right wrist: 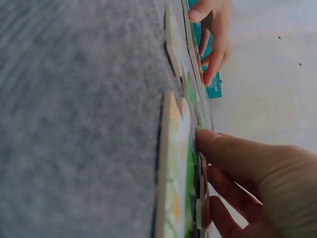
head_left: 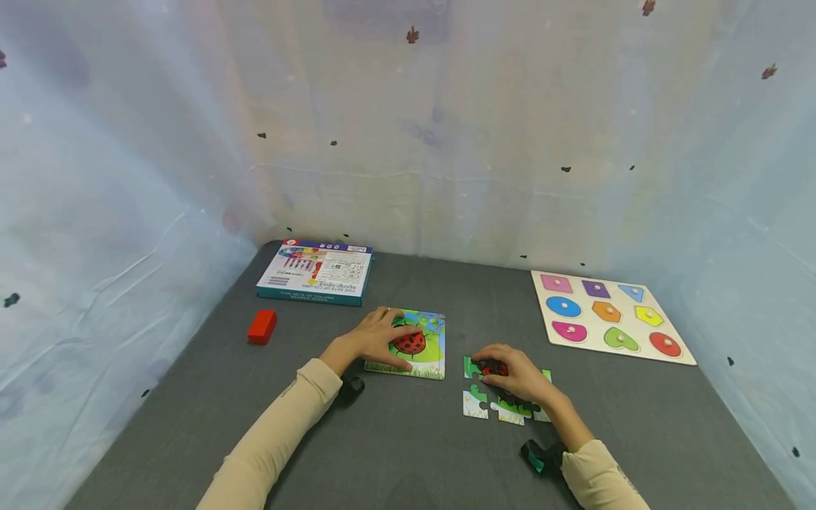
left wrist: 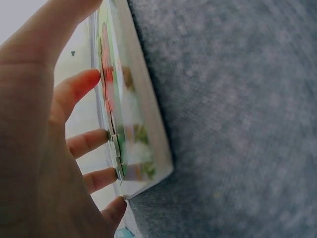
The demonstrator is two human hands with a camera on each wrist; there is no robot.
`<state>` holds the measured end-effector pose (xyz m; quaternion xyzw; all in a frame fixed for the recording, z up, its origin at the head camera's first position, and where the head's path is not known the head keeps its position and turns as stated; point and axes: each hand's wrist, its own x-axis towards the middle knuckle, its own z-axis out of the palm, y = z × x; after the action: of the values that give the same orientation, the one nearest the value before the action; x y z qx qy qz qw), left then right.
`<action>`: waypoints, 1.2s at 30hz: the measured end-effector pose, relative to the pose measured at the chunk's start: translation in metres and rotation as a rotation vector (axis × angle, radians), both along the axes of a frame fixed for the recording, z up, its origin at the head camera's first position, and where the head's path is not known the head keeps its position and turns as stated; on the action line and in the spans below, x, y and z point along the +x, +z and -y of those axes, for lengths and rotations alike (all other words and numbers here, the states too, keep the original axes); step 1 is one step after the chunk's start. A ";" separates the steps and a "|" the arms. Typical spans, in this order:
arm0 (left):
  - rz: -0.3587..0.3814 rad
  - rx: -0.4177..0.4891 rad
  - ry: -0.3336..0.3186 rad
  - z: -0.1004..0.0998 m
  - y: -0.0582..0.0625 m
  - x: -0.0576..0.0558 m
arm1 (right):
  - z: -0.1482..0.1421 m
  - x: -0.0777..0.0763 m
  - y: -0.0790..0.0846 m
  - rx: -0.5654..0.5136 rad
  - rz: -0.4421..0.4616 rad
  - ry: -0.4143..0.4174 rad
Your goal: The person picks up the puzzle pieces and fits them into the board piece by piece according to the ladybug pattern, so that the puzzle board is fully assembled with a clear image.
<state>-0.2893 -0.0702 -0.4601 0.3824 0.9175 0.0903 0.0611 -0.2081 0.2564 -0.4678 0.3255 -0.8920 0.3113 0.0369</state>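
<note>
My left hand (head_left: 377,338) rests on a square ladybug picture puzzle (head_left: 430,361), fingers spread and fingertips touching its surface and edge. In the left wrist view the puzzle (left wrist: 143,124) shows edge-on, with thin pieces lying on it. To the right, several loose puzzle pieces (head_left: 474,404) in green, white, red and black lie on the dark table. Over them my right hand (head_left: 519,374) holds a red and black puzzle piece (head_left: 495,367) between thumb and fingers. In the right wrist view the thumb and fingertips touch the pieces; part of the loose group is hidden under the hand.
A red block (head_left: 262,326) lies on the left of the table. Behind it is a flat teal and white box (head_left: 312,273). A white shape board (head_left: 612,319) with colored knobbed shapes lies at the back right. Pale curtains (head_left: 408,142) enclose the table's back and sides.
</note>
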 end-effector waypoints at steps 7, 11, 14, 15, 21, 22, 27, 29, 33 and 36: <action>0.011 0.031 0.019 0.000 0.000 -0.001 | 0.003 -0.001 0.002 0.000 -0.005 0.019; 0.050 0.111 0.039 0.005 -0.001 -0.002 | 0.008 -0.003 0.006 -0.003 -0.021 0.028; 0.087 0.160 0.056 0.011 -0.001 -0.005 | 0.014 -0.005 0.010 0.000 -0.029 0.034; 0.099 0.176 0.059 0.014 -0.001 -0.005 | 0.017 -0.006 0.012 0.001 -0.031 0.035; 0.132 0.213 0.026 0.031 -0.004 -0.010 | 0.034 -0.013 0.017 -0.050 -0.033 0.079; 0.131 0.214 0.020 0.034 -0.004 -0.011 | 0.038 -0.015 0.018 -0.061 -0.033 0.089; 0.126 0.202 0.008 0.045 -0.005 -0.013 | 0.059 -0.023 0.020 -0.087 -0.043 0.121; 0.137 0.194 0.006 0.047 -0.005 -0.013 | 0.068 -0.027 0.020 -0.094 -0.029 0.123; 0.155 0.176 -0.004 0.049 -0.005 -0.013 | 0.085 -0.036 0.017 -0.088 -0.019 0.117; 0.156 0.162 -0.011 0.049 -0.006 -0.013 | 0.096 -0.042 0.014 -0.092 -0.008 0.113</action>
<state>-0.3024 -0.1194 -0.4665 0.3830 0.8976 0.1932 0.1018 -0.2497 0.1607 -0.4542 0.3745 -0.8569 0.3521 0.0378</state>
